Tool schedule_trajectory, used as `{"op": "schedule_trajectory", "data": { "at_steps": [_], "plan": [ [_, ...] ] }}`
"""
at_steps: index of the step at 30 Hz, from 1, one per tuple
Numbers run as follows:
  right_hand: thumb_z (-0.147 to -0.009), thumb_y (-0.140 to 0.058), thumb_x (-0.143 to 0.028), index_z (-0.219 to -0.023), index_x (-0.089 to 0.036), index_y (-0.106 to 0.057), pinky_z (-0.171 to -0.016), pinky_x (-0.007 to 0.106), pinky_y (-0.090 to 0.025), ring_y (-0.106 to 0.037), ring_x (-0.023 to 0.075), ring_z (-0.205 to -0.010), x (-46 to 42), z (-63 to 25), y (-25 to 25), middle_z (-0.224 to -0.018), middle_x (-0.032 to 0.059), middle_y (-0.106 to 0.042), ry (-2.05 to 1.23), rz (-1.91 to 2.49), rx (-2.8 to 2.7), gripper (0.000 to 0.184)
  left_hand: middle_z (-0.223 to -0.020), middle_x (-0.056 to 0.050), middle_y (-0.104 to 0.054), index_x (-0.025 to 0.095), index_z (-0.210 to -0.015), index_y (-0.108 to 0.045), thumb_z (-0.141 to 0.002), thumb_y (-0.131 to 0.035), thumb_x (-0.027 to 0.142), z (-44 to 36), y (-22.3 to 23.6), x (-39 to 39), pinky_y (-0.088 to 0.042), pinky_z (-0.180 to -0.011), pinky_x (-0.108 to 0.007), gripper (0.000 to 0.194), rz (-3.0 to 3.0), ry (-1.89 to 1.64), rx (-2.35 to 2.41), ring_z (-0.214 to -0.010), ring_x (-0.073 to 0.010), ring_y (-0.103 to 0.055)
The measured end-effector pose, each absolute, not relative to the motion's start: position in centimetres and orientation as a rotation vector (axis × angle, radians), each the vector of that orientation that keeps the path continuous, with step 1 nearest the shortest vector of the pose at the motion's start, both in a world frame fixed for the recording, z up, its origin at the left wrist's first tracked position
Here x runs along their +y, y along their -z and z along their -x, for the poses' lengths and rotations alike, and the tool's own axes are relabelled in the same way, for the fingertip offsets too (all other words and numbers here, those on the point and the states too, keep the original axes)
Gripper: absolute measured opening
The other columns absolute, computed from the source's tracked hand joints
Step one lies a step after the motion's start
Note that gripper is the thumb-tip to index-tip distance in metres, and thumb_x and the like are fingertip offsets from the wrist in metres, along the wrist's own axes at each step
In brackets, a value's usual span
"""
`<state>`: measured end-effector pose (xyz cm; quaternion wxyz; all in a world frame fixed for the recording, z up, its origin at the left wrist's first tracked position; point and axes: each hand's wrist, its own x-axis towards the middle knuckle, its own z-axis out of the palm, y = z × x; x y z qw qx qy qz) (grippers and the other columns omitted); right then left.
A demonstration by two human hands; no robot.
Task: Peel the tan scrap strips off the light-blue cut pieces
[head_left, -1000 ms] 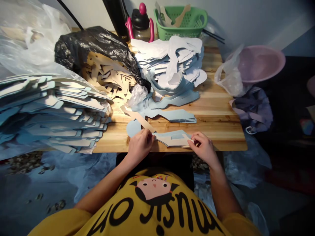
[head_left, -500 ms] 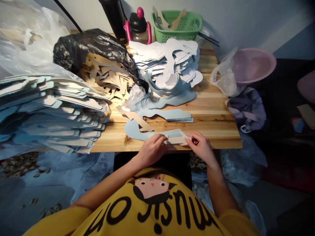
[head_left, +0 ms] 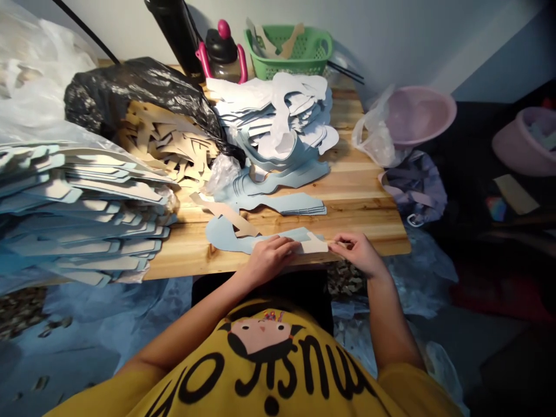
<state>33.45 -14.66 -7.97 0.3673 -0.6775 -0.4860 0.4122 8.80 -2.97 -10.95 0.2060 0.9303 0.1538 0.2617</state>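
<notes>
A light blue curved cut piece (head_left: 226,234) lies along the front edge of the wooden table, its rounded end to the left. Over its right part is a pale cream strip (head_left: 313,246). My left hand (head_left: 271,258) is closed over the strip and blue piece, fingers together, pressing them near the table edge. At the strip's right end my right hand (head_left: 358,253) pinches with thumb and forefinger; a small tan bit shows between the fingers. A tan strip (head_left: 237,218) touches the blue piece from behind. Farther back lies a small stack of blue pieces (head_left: 289,204).
Left stands a tall pile of blue-and-cream pieces (head_left: 99,214). Behind are a black plastic bag (head_left: 143,81) with tan strips (head_left: 174,142), white pieces (head_left: 247,107), a bottle (head_left: 223,55) and a green basket (head_left: 291,63). A pink basin (head_left: 421,116) is beyond the right edge.
My right hand has shifted slightly right relative to the blue piece. My left hand lies flatter over the strip. The whole view has turned a little to the right.
</notes>
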Motion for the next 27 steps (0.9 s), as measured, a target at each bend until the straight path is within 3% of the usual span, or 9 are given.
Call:
{"op": "schedule_trajectory", "data": {
  "at_steps": [5, 8, 10, 13, 16, 18, 21, 23, 27],
  "plan": [
    [-0.076, -0.073, -0.043, -0.062, -0.018, -0.058, -0.047, 0.023, -0.031, -0.04, 0.0082, -0.051, -14.6, -33.4, 8.7, -0.069, 0.0, -0.058, -1.107, 1.601, -0.9, 0.033, -0.103, -0.008, -0.074, 0.018, -0.112, -0.068, -0.099, -0.051, 0.024, -8.8, 11.0, -2.9, -0.056, -0.074, -0.027, 0.022, -2.525, -0.719, 0.44, -0.085, -0.0164, -0.07],
    [-0.071, -0.073, -0.039, -0.059, -0.019, -0.051, -0.049, 0.023, -0.037, -0.052, 0.0114, -0.061, -14.1, -32.5, 8.8, -0.09, 0.0055, -0.068, -1.064, 1.499, -0.72, 0.033, -0.105, -0.009, -0.073, 0.018, -0.121, -0.064, -0.099, -0.046, 0.02, -8.8, 10.8, -2.7, -0.055, -0.074, -0.026, 0.028, -2.417, -0.67, 0.507, -0.086, -0.0158, -0.07],
    [-0.071, -0.07, -0.036, -0.06, -0.02, -0.042, -0.052, 0.023, -0.042, -0.057, 0.014, -0.068, -13.4, -32.2, 8.8, -0.087, 0.0045, -0.068, -0.988, 1.386, -0.61, 0.034, -0.107, -0.009, -0.071, 0.018, -0.127, -0.06, -0.098, -0.044, 0.018, -8.8, 10.5, -2.4, -0.054, -0.076, -0.026, 0.033, -2.345, -0.604, 0.535, -0.088, -0.0159, -0.069],
    [-0.072, -0.065, -0.037, -0.066, -0.023, -0.031, -0.045, 0.019, -0.037, -0.045, 0.0097, -0.053, -12.3, -32.4, 8.6, -0.064, -0.004, -0.051, -0.823, 1.254, -0.463, 0.037, -0.101, -0.008, -0.069, 0.017, -0.128, -0.058, -0.095, -0.042, 0.016, -8.9, 10.0, -2.0, -0.052, -0.075, -0.026, 0.037, -2.24, -0.538, 0.571, -0.086, -0.0162, -0.066],
    [-0.078, -0.06, -0.038, -0.074, -0.026, -0.037, -0.036, 0.017, -0.022, -0.027, 0.0087, -0.043, -11.6, -32.2, 8.4, -0.057, -0.0085, -0.036, -0.672, 1.276, -0.468, 0.026, -0.089, -0.005, -0.068, 0.016, -0.12, -0.062, -0.092, -0.042, 0.014, -8.9, 9.7, -1.6, -0.05, -0.071, -0.025, 0.034, -2.139, -0.489, 0.626, -0.077, -0.0151, -0.063],
    [-0.082, -0.06, -0.038, -0.079, -0.025, -0.049, -0.038, 0.019, -0.028, -0.034, 0.0093, -0.045, -11.4, -31.1, 8.3, -0.058, -0.0072, -0.041, -0.601, 1.401, -0.62, 0.016, -0.09, -0.005, -0.069, 0.016, -0.118, -0.063, -0.09, -0.044, 0.015, -8.9, 9.5, -1.5, -0.049, -0.07, -0.024, 0.033, -2.071, -0.46, 0.627, -0.075, -0.0148, -0.062],
    [-0.086, -0.063, -0.033, -0.081, -0.022, -0.065, -0.06, 0.026, -0.048, -0.058, 0.014, -0.063, -11.2, -28.5, 8.3, -0.07, 0.0003, -0.063, -0.455, 1.603, -1.021, 0.012, -0.093, -0.005, -0.071, 0.017, -0.12, -0.062, -0.091, -0.044, 0.018, -8.8, 9.3, -1.3, -0.05, -0.072, -0.025, 0.034, -1.995, -0.445, 0.603, -0.077, -0.0155, -0.063],
    [-0.089, -0.062, -0.028, -0.085, -0.022, -0.07, -0.075, 0.03, -0.051, -0.065, 0.0177, -0.077, -10.9, -27.0, 8.4, -0.082, 0.0044, -0.07, -0.337, 1.657, -1.214, 0.011, -0.091, -0.005, -0.071, 0.017, -0.122, -0.063, -0.093, -0.043, 0.021, -8.7, 9.2, -1.2, -0.052, -0.074, -0.026, 0.036, -1.977, -0.449, 0.591, -0.078, -0.0167, -0.064],
    [-0.094, -0.056, -0.026, -0.086, -0.021, -0.071, -0.079, 0.029, -0.05, -0.068, 0.0191, -0.082, -10.3, -25.6, 8.8, -0.086, 0.0072, -0.073, -0.24, 1.716, -1.349, 0.018, -0.089, -0.006, -0.071, 0.016, -0.128, -0.061, -0.093, -0.042, 0.024, -8.7, 9.0, -1.1, -0.053, -0.078, -0.029, 0.041, -1.961, -0.453, 0.566, -0.082, -0.0185, -0.066]
  ]
}}
